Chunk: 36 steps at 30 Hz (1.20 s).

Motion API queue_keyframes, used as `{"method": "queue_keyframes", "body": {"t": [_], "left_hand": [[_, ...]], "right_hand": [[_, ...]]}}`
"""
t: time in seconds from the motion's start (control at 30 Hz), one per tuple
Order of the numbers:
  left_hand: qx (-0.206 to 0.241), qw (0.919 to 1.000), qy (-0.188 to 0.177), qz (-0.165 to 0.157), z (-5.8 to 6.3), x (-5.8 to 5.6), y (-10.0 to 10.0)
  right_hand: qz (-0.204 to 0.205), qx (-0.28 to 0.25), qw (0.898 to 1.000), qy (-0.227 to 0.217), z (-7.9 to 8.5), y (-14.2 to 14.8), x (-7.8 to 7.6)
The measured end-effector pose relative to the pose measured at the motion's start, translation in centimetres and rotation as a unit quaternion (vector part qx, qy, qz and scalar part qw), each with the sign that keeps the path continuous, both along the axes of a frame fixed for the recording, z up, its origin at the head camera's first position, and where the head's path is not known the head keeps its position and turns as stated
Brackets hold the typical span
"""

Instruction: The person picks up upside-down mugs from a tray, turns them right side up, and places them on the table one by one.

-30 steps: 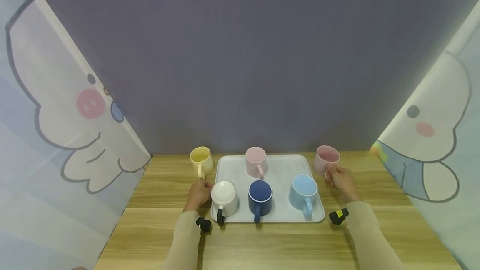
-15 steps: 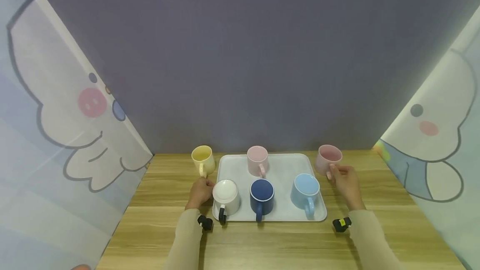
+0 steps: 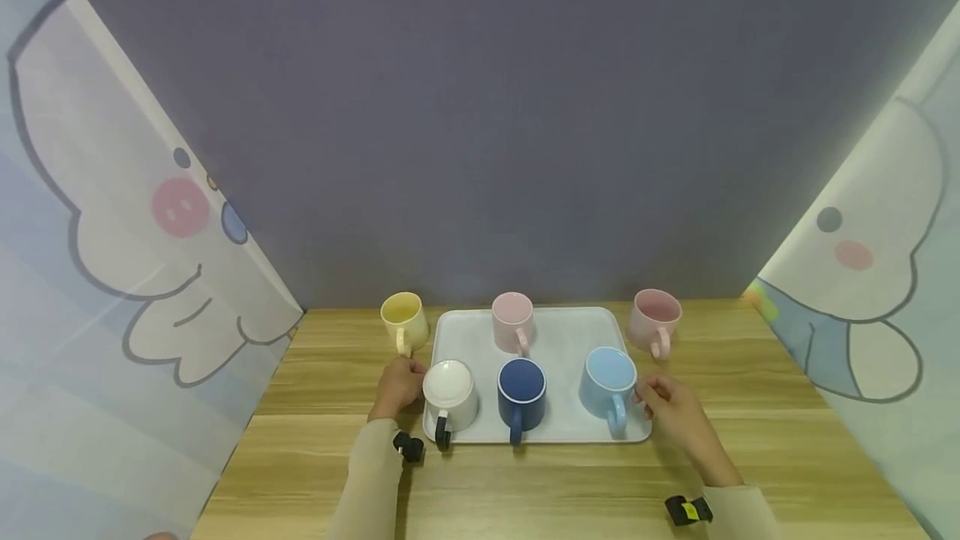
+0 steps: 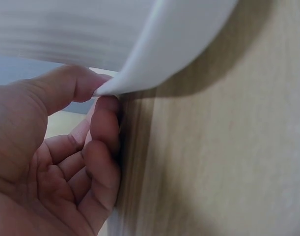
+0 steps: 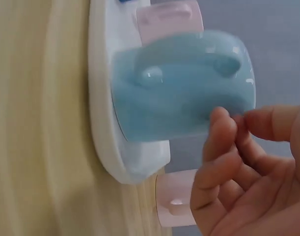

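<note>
At the left side of the white tray [image 3: 566,340], my left hand [image 3: 399,386] pinches the rim between thumb and fingers, as the left wrist view shows closely. A white mug [image 3: 457,402] with a black handle stands on the tray beside that hand. My right hand [image 3: 678,419] is at the tray's right side, fingers loosely bent, holding nothing. Its fingertips are close to the light blue mug [image 5: 174,98]; whether they touch it I cannot tell. Also on the tray are a navy mug [image 3: 522,407] and a pale pink mug [image 3: 512,327].
A yellow mug [image 3: 408,329] stands on the wooden table [image 3: 540,490] left of the tray. Another pink mug [image 3: 647,325] is on the right, its handle toward me. A grey panel [image 3: 480,148] rises behind, with cartoon-printed sheets on both sides.
My right hand has let go of the right pink mug's handle and come nearer me and left, beside the light blue mug. My left hand stays at the tray's edge.
</note>
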<state>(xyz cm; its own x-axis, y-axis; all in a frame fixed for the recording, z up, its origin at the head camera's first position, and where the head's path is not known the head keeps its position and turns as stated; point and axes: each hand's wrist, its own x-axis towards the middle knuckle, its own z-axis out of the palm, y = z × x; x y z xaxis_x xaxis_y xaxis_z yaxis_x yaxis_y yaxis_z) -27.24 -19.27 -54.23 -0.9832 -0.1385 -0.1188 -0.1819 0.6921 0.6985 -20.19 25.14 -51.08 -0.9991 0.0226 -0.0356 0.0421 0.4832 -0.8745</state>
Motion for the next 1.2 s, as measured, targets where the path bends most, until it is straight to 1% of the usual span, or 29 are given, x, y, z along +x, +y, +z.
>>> {"method": "queue_keyframes", "body": {"t": [0.1, 0.2, 0.27, 0.43, 0.5, 0.57, 0.73, 0.9, 1.2], "left_hand": [[0.000, 1.0000, 0.006, -0.001, -0.2, 0.1, -0.1], [0.003, 1.0000, 0.009, 0.000, -0.3, 0.1, -0.1], [0.005, 0.9999, 0.010, -0.001, -0.4, 0.1, -0.2], [0.002, 0.9999, 0.010, -0.001, -0.5, 0.0, -0.4], [-0.002, 1.0000, 0.010, 0.000, -0.5, 0.0, -0.4], [-0.005, 1.0000, 0.008, 0.001, -0.5, 0.0, -0.3], [-0.008, 0.9999, 0.007, 0.001, -0.3, 0.1, 0.0], [-0.007, 1.0000, 0.007, 0.002, -0.1, 0.1, 0.1], [-0.003, 0.9999, 0.013, 0.003, -0.3, 0.1, 0.1]], "right_hand": [[0.015, -0.006, 1.000, -0.017, -0.1, -0.6, 1.0], [0.029, -0.023, 0.999, -0.033, -0.2, -1.1, 1.6], [0.032, -0.035, 0.998, -0.037, -0.4, -1.4, 1.9], [0.072, -0.059, 0.995, -0.040, -0.6, -2.1, 2.2], [0.090, -0.065, 0.993, -0.034, -0.9, -2.3, 2.2], [0.095, -0.070, 0.993, -0.031, -1.1, -2.5, 2.2], [0.083, -0.084, 0.992, -0.042, -1.4, -2.7, 2.0], [0.057, -0.088, 0.993, -0.058, -1.1, -3.0, 1.8], [0.004, -0.103, 0.991, -0.086, -1.1, -3.4, 0.9]]}}
